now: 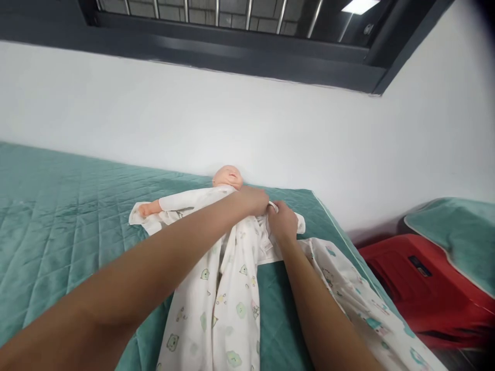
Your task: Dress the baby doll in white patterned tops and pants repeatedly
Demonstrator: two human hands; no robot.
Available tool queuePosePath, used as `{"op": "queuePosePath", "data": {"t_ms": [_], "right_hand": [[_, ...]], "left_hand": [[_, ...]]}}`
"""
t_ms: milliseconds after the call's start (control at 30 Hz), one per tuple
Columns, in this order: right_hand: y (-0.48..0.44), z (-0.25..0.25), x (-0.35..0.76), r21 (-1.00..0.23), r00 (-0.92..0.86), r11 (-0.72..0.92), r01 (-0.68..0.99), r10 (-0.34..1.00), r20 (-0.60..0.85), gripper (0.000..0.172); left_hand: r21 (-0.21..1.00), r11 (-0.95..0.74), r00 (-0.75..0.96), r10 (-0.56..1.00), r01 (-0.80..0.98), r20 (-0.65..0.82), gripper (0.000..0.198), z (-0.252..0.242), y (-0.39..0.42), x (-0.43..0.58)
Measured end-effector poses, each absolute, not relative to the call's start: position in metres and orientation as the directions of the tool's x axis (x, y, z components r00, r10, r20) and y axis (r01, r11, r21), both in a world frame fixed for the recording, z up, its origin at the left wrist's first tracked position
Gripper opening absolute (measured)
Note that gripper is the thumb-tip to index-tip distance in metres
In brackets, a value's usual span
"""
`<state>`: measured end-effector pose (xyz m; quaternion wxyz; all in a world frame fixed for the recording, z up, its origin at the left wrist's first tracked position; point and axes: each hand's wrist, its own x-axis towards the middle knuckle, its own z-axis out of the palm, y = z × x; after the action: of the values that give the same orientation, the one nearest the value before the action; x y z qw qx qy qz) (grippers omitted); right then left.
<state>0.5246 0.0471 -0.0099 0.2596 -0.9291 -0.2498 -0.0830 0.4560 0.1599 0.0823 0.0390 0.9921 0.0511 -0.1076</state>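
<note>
A baby doll [229, 176] lies face up, its head near the wall. White long-sleeved clothing [185, 198] covers its arm on the left side, with the small hand showing. Below it spreads a white garment printed with green bears [237, 309]. My left hand [253, 200] reaches across the doll's chest, its fingers closed on the white sleeve at the doll's other arm. Close beside it, my right hand [284, 220] grips the same sleeve, and a narrow white edge shows between the hands. The doll's arm there is hidden by my hands.
A green quilted cover [77, 216] lies under the doll. Another printed white cloth [359, 299] stretches along the right edge. Beyond it stands a red plastic object [406, 283] with green fabric [460, 232] over it. Behind are a white wall [193, 118] and a dark-framed barred window [232, 41].
</note>
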Motion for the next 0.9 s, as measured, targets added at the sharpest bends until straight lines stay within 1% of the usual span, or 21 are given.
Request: {"op": "queuePosePath", "data": {"t_ms": [100,200,300,433,600,767,900], "right_hand": [[0.047,-0.009,0.525,-0.452,0.864,-0.737,0.503,0.425,0.269,0.034],[0.047,-0.009,0.526,-0.466,0.867,-0.731,0.498,0.430,0.253,0.034],[0.048,-0.010,0.527,-0.489,0.875,-0.727,0.483,0.423,0.235,0.035],[0.046,-0.011,0.532,-0.538,0.896,-0.719,0.440,0.394,0.207,0.036],[0.038,-0.015,0.540,-0.625,0.924,-0.686,0.373,0.335,0.185,0.038],[0.035,-0.020,0.545,-0.733,0.932,-0.590,0.339,0.315,0.177,0.035],[0.035,-0.025,0.552,-0.843,0.933,-0.433,0.319,0.303,0.197,0.029]], "left_hand": [[0.027,-0.992,0.969,0.114,0.123,-0.220,0.035,0.068,0.147,0.480],[0.004,-0.992,0.959,0.120,0.125,-0.256,0.034,0.053,0.145,0.489],[-0.017,-0.995,0.966,0.096,0.094,-0.238,0.034,0.045,0.150,0.490],[-0.048,-0.997,0.977,0.076,0.068,-0.202,0.032,0.048,0.158,0.485],[-0.089,-0.991,0.972,0.118,0.102,-0.204,0.030,0.070,0.174,0.471],[-0.113,-0.980,0.967,0.183,0.165,-0.179,0.038,0.091,0.189,0.451],[-0.127,-0.972,0.957,0.221,0.200,-0.190,0.038,0.096,0.197,0.441]]}}
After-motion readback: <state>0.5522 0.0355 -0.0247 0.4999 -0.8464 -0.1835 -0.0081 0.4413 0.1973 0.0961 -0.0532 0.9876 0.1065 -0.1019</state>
